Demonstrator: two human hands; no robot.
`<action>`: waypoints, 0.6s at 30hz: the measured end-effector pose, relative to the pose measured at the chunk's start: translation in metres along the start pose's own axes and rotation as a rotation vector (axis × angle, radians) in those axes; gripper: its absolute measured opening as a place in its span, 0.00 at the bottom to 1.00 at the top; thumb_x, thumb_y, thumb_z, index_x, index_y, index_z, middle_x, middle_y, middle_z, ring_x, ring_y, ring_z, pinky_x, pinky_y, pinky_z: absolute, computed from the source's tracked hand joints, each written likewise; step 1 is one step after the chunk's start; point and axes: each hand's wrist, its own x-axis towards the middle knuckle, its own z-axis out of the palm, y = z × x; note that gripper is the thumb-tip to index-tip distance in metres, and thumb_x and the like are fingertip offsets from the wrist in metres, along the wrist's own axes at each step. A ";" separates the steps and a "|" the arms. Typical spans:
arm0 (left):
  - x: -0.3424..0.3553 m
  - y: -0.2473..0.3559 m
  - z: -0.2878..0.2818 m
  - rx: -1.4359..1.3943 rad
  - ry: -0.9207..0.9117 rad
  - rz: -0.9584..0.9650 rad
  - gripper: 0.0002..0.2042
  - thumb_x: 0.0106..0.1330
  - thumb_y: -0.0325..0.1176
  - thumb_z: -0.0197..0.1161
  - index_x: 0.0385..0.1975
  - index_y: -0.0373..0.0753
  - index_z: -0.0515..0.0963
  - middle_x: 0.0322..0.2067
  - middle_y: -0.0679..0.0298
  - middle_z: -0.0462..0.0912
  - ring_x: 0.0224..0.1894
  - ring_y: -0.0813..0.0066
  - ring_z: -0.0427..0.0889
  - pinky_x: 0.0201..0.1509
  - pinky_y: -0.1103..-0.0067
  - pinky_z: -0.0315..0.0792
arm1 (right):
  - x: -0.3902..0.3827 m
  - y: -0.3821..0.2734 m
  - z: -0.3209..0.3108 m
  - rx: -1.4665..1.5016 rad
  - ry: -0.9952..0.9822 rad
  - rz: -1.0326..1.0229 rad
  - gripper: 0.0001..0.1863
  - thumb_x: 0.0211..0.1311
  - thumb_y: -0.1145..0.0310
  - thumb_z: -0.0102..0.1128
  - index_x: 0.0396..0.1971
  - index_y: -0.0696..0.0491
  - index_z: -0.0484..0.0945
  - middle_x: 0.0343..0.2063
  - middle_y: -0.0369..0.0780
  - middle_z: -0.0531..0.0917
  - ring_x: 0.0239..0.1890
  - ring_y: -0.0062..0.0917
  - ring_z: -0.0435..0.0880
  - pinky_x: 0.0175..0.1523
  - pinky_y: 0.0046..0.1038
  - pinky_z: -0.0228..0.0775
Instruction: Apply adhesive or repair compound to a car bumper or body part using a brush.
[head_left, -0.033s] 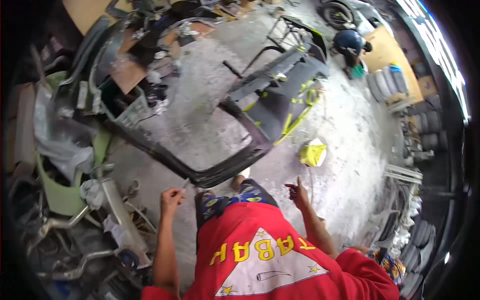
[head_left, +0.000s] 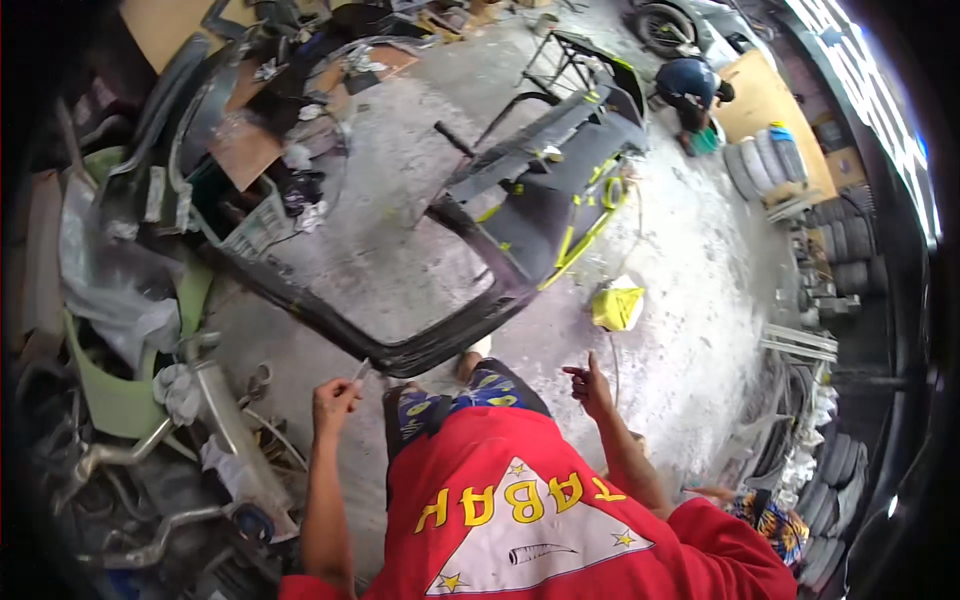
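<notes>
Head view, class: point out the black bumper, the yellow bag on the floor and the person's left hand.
black bumper (head_left: 440,345): head view, its curved near edge.
yellow bag (head_left: 617,307): head view, its middle.
left hand (head_left: 335,400): head view, its back.

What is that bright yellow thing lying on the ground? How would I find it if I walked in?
Start at the long black car bumper curving across the concrete floor. Go to its right end, beside the dark panels marked with yellow tape; the yellow bag sits on the floor just beyond. It is the only solid yellow, crumpled lump there, standing alone, ahead of the person's right hand.

Red shirt (head_left: 530,520), yellow lettering, patterned shorts (head_left: 450,400)
</notes>
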 end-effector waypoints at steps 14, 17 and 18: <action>-0.021 0.007 0.035 0.013 0.073 0.060 0.12 0.65 0.39 0.67 0.28 0.35 0.80 0.21 0.66 0.80 0.20 0.83 0.73 0.24 0.82 0.69 | -0.049 0.040 -0.047 -0.754 0.043 0.193 0.37 0.65 0.31 0.48 0.19 0.54 0.81 0.11 0.35 0.71 0.13 0.19 0.66 0.21 0.27 0.57; -0.057 -0.013 0.031 -0.101 0.116 -0.012 0.09 0.64 0.35 0.66 0.29 0.35 0.80 0.21 0.67 0.79 0.19 0.84 0.72 0.22 0.84 0.67 | -0.025 0.027 -0.100 -0.658 -0.022 0.059 0.32 0.71 0.42 0.48 0.24 0.57 0.84 0.10 0.33 0.68 0.11 0.19 0.63 0.18 0.28 0.58; -0.060 -0.019 0.038 -0.171 0.104 0.020 0.11 0.65 0.33 0.66 0.23 0.38 0.77 0.17 0.71 0.75 0.17 0.87 0.68 0.19 0.85 0.60 | -0.010 0.029 -0.137 -0.956 -0.072 -0.239 0.28 0.73 0.47 0.47 0.27 0.57 0.83 0.11 0.34 0.70 0.11 0.19 0.65 0.18 0.28 0.61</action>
